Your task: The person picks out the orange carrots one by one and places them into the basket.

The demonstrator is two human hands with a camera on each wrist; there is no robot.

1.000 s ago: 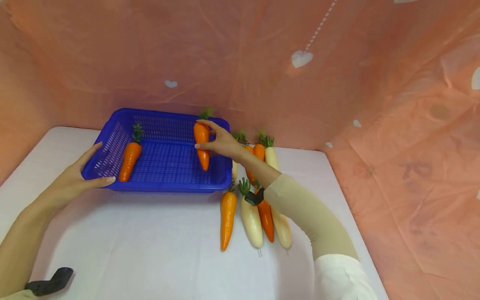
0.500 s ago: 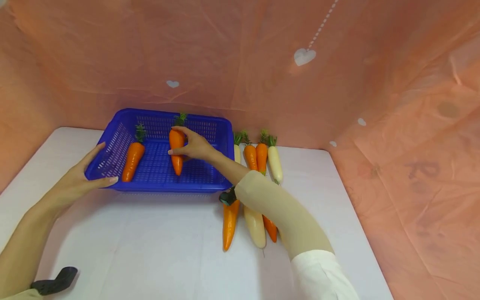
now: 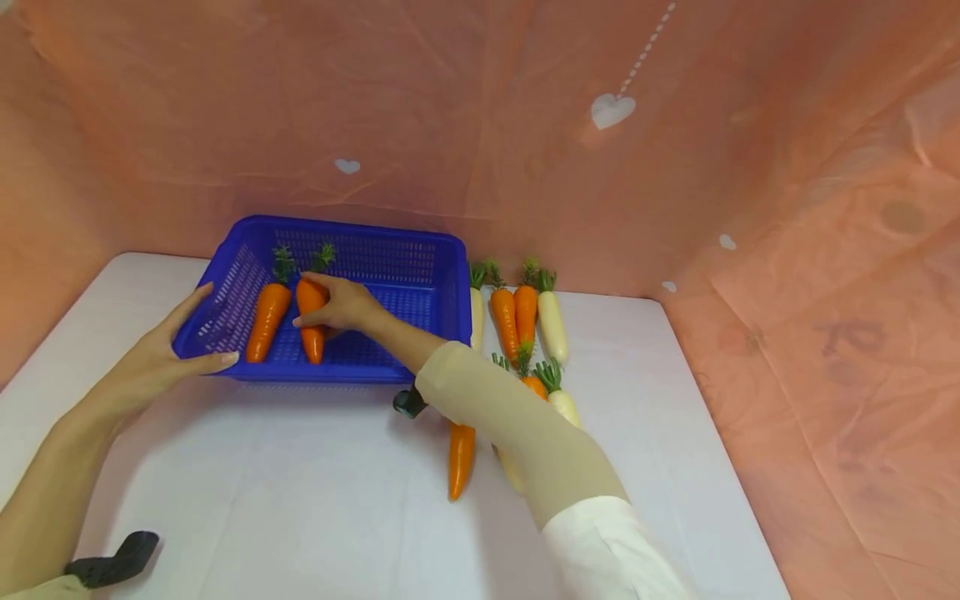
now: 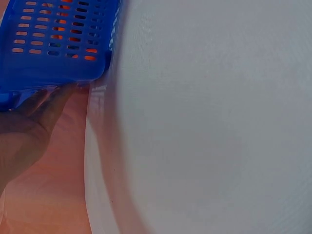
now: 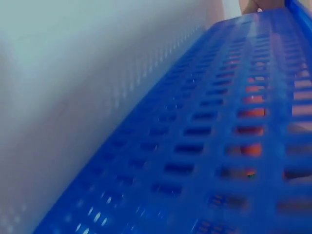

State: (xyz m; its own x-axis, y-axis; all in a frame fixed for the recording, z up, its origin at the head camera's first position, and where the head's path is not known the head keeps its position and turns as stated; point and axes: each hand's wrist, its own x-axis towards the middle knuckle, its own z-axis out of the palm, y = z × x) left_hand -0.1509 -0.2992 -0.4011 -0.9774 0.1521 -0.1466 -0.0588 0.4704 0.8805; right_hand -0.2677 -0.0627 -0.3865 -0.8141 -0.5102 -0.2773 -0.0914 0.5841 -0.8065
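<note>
My left hand (image 3: 161, 346) holds the left end of a blue plastic basket (image 3: 375, 372), its thumb along the front corner of the rim. In the left wrist view the fingers of that hand (image 4: 29, 131) reach under the basket's edge (image 4: 44, 70). Inside the basket, my right hand (image 3: 351, 307) pinches an orange carrot (image 3: 310, 302) with a green top, its tip toward the front wall. Just left of it lies another carrot (image 3: 267, 321). The right wrist view is mostly filled by the slotted basket wall (image 5: 204, 131), with orange showing through the slots.
Right of the basket, more carrots (image 3: 527, 312) and white radishes (image 3: 552, 325) lie on the white table (image 3: 315, 492). My right forearm covers some of them, and one carrot (image 3: 461, 462) shows below it. An orange cloth (image 3: 480, 125) hangs behind.
My right hand has carried the carrot leftward and lower across the basket, close to the other carrot. My left hand keeps its hold on the basket.
</note>
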